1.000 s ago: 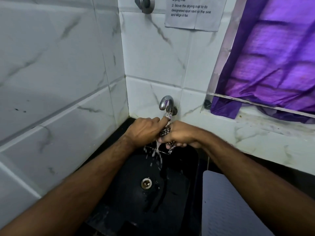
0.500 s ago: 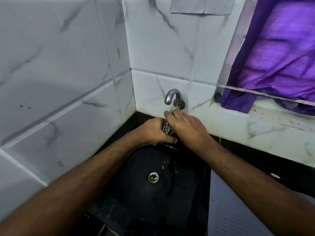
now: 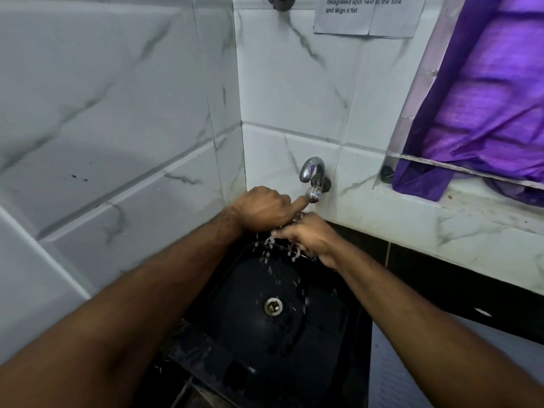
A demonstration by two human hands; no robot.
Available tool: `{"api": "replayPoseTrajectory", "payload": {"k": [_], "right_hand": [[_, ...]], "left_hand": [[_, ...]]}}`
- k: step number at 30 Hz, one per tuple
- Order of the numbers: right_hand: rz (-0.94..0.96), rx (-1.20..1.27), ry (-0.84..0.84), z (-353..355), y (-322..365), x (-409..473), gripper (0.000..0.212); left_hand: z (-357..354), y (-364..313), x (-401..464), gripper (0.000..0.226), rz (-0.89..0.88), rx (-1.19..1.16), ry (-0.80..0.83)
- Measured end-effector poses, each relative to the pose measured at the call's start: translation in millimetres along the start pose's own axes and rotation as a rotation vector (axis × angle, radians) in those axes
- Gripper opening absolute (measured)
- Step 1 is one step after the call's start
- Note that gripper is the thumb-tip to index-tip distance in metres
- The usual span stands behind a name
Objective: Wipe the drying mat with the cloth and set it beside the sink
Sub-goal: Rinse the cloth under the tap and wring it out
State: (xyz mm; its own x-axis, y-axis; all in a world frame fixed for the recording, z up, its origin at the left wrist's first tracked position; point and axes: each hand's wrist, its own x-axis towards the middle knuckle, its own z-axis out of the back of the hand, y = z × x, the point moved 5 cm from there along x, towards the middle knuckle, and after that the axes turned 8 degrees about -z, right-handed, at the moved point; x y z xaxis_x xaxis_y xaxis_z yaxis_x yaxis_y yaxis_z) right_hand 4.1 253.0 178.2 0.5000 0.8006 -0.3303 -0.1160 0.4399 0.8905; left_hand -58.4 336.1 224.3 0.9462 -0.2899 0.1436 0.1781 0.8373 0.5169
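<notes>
Both of my hands are over the back of the black sink (image 3: 235, 313), under the chrome tap (image 3: 312, 172). My left hand (image 3: 263, 209) is curled, and its index finger stretches out to touch the tap's knob (image 3: 312, 195). My right hand (image 3: 312, 238) grips the checked cloth (image 3: 294, 220), which is almost hidden between the two hands. Water drops fall from the cloth into the basin. The grey-blue drying mat (image 3: 388, 375) lies flat on the counter to the right of the sink, partly under my right forearm.
Marble-look tiled walls close in at the left and back. A white ledge (image 3: 471, 225) runs along the right, with a purple curtain (image 3: 485, 113) above it. A paper note (image 3: 365, 16) is stuck on the back wall. The sink drain (image 3: 273, 306) sits mid-basin.
My right hand has dropped from the tap to below the left hand. My left index finger now touches the tap knob, and water drips from the cloth again.
</notes>
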Motion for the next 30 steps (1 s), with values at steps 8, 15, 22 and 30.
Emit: {"api": "replayPoseTrajectory", "payload": {"k": [8,15,22,30], "right_hand": [[-0.123,-0.207,0.117,-0.8,-46.9,-1.8,0.038],[0.382,-0.85,-0.356,4.9,-42.5,-32.3,0.124],[0.508,-1.223,-0.465,11.1,-24.7,-25.8,0.084],[0.337,-1.322,-0.557,24.8,25.7,0.9,0.017]], "left_hand": [[-36.9,-33.2,-5.5,0.032,0.046,-0.234,0.224],[-62.6,-14.3,-20.0,0.033,0.524,-1.184,0.215],[-40.5,-42.8,-2.1,0.026,0.503,-1.373,0.303],[-25.2,-9.4,11.2,0.046,0.583,-0.43,0.051]]}}
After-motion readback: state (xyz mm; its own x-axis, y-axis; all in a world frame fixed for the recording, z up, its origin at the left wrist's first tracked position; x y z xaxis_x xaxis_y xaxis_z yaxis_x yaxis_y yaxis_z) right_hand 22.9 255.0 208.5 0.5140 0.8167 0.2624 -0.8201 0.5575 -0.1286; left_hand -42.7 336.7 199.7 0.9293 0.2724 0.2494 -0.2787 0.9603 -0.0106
